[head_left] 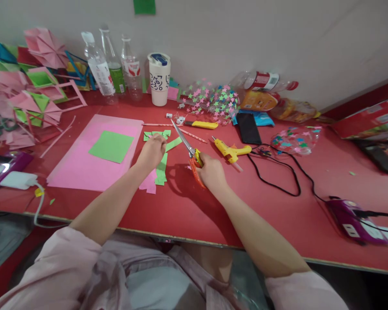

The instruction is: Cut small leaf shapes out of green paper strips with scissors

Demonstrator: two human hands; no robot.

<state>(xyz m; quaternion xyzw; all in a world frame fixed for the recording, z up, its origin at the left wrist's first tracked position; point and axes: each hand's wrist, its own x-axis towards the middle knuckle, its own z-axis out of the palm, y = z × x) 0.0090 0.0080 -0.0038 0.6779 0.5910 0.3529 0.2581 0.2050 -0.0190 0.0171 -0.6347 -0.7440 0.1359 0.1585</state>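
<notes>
My right hand [211, 172] grips a pair of scissors [191, 148] by its orange and yellow handles. The blades point away to the upper left and look nearly together. My left hand [152, 151] is closed in a pinch above some green paper pieces [161, 134]; what lies between its fingertips is too small to make out. A green paper strip [173, 143] runs from beside those fingertips toward the blades. Below lie more green scraps [161, 170] and pink scraps [148, 183]. Left of that hand, a green paper square [111, 146] rests on a large pink sheet [80, 168].
Right of the scissors are a yellow glue gun [231, 150], its black cord, a phone [248, 128] and a yellow cutter [205, 125]. Bottles [134, 69] and a white cup [159, 82] stand at the wall. Paper crafts [40, 103] fill the left; power strips [357, 221] lie near the edge.
</notes>
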